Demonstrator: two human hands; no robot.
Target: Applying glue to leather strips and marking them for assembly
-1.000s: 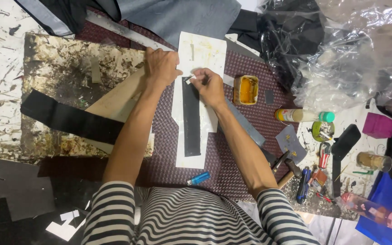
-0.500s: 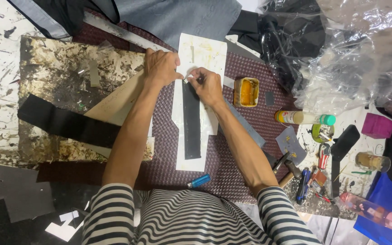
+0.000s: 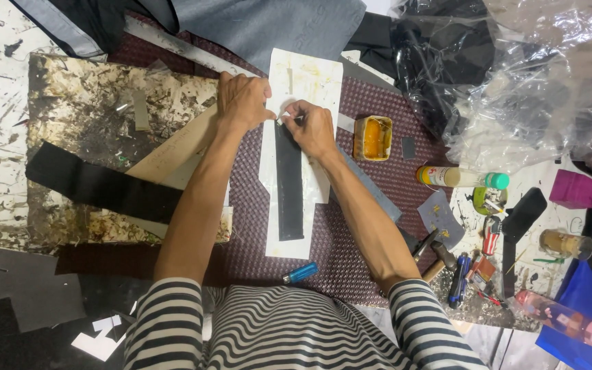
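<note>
Hands barely shifted: left hand, right hand pressing black strip.

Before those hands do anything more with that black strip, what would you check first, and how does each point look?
1. Black strip lies flat on the white sheet: ok.
2. Left hand presses down beside the strip's top end: ok.
3. Right hand holds a small tool at that end: ok; which tool, cannot tell.
4. Open yellow tin stands apart from the right forearm: ok.
5. Blue lighter lies off the sheet: ok.
</note>
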